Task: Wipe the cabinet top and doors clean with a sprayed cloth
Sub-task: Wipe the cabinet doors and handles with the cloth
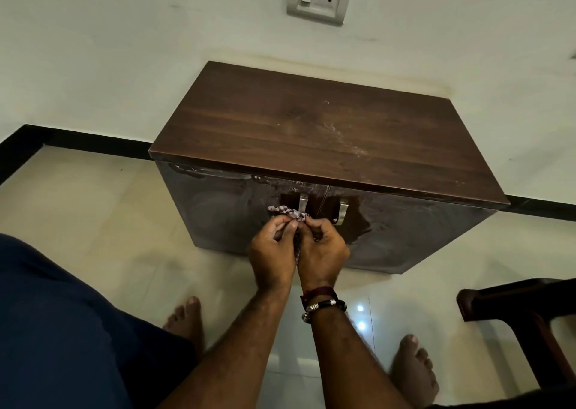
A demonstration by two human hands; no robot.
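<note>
The patterned cloth (288, 213), bunched just below frame centre with its long axis running left to right, is pinched between the curled fingers of the left hand (271, 252) and right hand (322, 249), before the dark cabinet (311, 128) doors' metal handles (341, 212).

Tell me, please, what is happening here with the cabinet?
A person stands over a low wooden cabinet against the wall. Both the left hand and the right hand pinch a patterned cloth in front of the doors, beside the left door handle. Pale smears show on the cabinet top.
</note>
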